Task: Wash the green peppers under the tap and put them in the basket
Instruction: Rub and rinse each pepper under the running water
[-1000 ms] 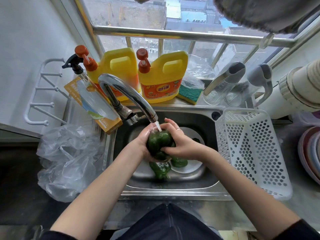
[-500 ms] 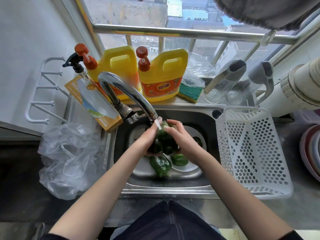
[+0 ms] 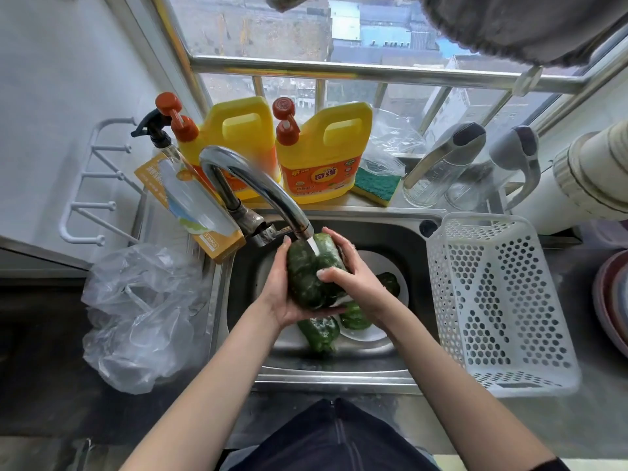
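- Green and wet, a large green pepper (image 3: 307, 280) is held over the sink (image 3: 413, 239), directly under the spout of the chrome tap (image 3: 258, 188), and a stream of water (image 3: 312, 246) is seen striking its upper side.
- The pepper is cradled from below and from the left by the left hand (image 3: 277, 297), whose palm is cupped under it and whose thumb is laid up along its left flank.
- The right side of the pepper is gripped by the right hand (image 3: 353, 277), with fingers curled over the top end and the thumb pressed on the front face.
- Three more peppers are seen below the hands: one (image 3: 321, 333) on the sink floor, one (image 3: 355, 317) on a white plate (image 3: 373, 334) in the sink, and one (image 3: 389, 282) partly hidden behind the right wrist.
- A white perforated basket (image 3: 499, 300) is set on the counter just to the right of the sink, well apart from the held pepper.
- Two yellow detergent jugs (image 3: 323, 154) and a green-and-yellow sponge (image 3: 375, 185) are ranged behind the sink.
- A crumpled clear plastic bag (image 3: 142, 314) is lying to the left of the sink.
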